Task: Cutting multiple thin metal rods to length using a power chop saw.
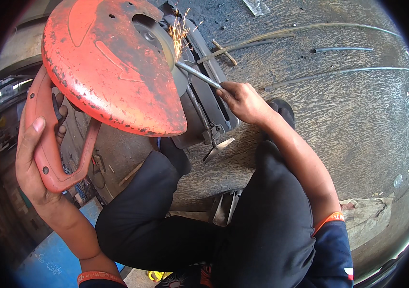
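Observation:
My left hand [33,161] is wrapped round the red D-shaped handle [46,139] of a cut-off saw, its thumb along the outer side. The saw's worn red guard [113,72] covers most of the grey cutting disc [180,80]. In my right hand [246,102], a thin grey metal rod [199,75] is pinched between thumb and fingers. The rod's far end meets the disc's edge, and orange sparks [179,36] fly upward there. Below runs the saw's threaded clamp screw [198,113] with its crank handle [219,149].
Several rods lie on the worn floor at the right, among them a short grey one [342,49] and a long one [331,75]. A small stick [224,52] is beside the saw base. A blue panel [53,252] stands lower left; a pale sheet [368,218] lies lower right.

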A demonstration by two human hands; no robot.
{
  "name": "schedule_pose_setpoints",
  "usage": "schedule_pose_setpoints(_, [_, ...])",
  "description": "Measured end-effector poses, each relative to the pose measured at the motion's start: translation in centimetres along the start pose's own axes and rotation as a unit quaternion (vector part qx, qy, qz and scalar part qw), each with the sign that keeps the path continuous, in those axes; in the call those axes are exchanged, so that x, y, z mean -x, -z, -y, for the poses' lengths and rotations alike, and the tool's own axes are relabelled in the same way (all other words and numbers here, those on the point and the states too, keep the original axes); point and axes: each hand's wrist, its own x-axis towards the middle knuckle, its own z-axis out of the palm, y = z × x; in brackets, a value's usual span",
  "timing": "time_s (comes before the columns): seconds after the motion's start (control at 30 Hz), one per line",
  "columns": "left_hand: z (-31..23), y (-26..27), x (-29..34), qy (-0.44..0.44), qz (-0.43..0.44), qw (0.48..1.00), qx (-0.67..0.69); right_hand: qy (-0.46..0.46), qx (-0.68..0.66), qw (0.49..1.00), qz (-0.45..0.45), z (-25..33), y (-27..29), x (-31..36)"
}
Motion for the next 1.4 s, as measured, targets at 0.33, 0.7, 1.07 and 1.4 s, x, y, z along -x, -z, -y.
schedule_pose_setpoints(0.33, [0.1, -0.3, 0.1, -0.032, -0.016, 0.999, -0.033, 0.046, 0.019, 0.998, -0.037, -0.4, -0.6, 0.2])
schedule_pose_setpoints(0.7, [0.0, -0.4, -0.1, -0.037, 0.030, 0.999, -0.003, 0.079, 0.048, 0.994, -0.063, -1.1, -1.6, 0.0])
schedule_pose_setpoints(1.07, [0.1, -0.4, 0.1, -0.030, -0.008, 0.999, -0.022, 0.081, 0.212, 0.970, -0.081, -1.2, -1.7, 0.2])
schedule_pose_setpoints(1.4, [0.2, 0.4, -0.3, -0.028, 0.038, 0.997, -0.055, -0.249, -0.162, 0.955, -0.013, -0.4, 1.1, -0.7])
